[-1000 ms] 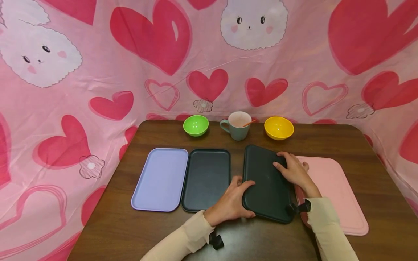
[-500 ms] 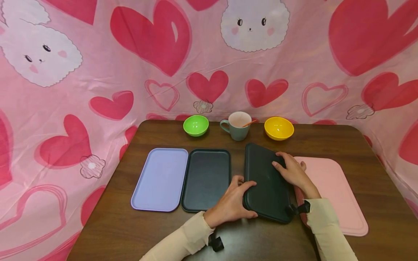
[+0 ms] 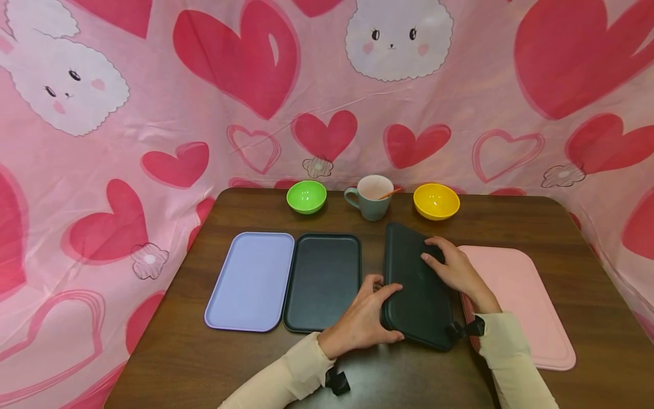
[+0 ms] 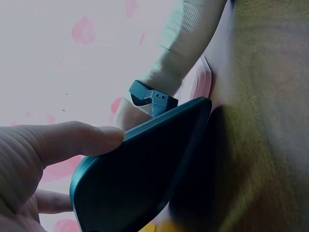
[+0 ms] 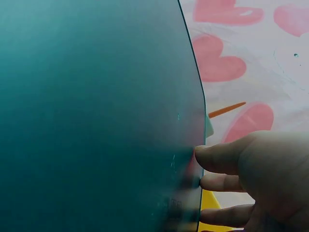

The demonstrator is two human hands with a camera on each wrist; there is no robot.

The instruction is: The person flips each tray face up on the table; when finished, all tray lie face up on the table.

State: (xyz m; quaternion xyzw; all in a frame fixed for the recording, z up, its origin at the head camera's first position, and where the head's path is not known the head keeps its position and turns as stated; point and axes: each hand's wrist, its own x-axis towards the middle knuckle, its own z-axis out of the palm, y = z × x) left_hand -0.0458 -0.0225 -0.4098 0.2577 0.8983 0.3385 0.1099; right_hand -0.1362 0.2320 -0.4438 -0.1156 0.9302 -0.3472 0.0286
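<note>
Both hands hold a dark tray (image 3: pixel 419 292) at a tilt, between a second dark tray (image 3: pixel 323 281) and a pink board (image 3: pixel 516 301). Its left edge is raised, its right edge lower. The rimmed inner side of the held tray (image 4: pixel 149 159) shows in the left wrist view, turned toward the tabletop. My left hand (image 3: pixel 360 318) grips its near left corner, thumb along the near edge. At the far right part, my right hand (image 3: pixel 455 270) holds the edge with thumb and fingers. Fingertips (image 5: pixel 210 157) at that edge appear in the right wrist view.
A lavender tray (image 3: pixel 250 281) lies left on the brown table (image 3: pixel 168 363). Along the back stand a green bowl (image 3: pixel 306 199), a grey-green mug (image 3: pixel 373 204) with an orange stick (image 3: pixel 390 193), and a yellow bowl (image 3: pixel 436 201). A heart-patterned cloth (image 3: pixel 327 74) hangs behind.
The held tray has tilted more steeply, its visible face now narrower and its left side wall showing more. The right hand has shifted slightly left with it; the other things stay put.
</note>
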